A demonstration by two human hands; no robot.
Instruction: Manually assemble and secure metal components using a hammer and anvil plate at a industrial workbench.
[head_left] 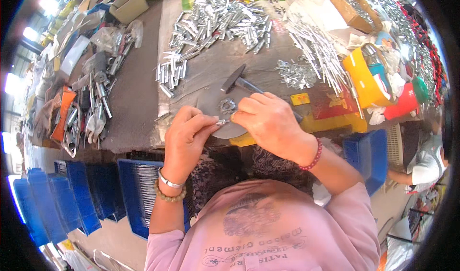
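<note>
Between thumb and forefinger, my left hand (188, 134) pinches a small shiny metal piece (222, 122), its end pointing to the right. Closed fingertips of my right hand (270, 122) meet close to that end; whatever they hold is hidden. Both hands hover over a round grey metal plate (225, 134) at the table's near edge. A small cluster of metal parts (227, 105) sits on the plate just beyond my fingers. Behind it lies a hammer (234, 77), its handle running under my right hand.
Across the table is a big heap of short metal tubes (220, 24). Long thin rods (318, 55) and small metal bits (296, 74) lie to the right, near a yellow container (366, 79). Tools (98, 86) crowd the left. Blue bins (139, 194) stand below; another person's arm (400, 177) shows far right.
</note>
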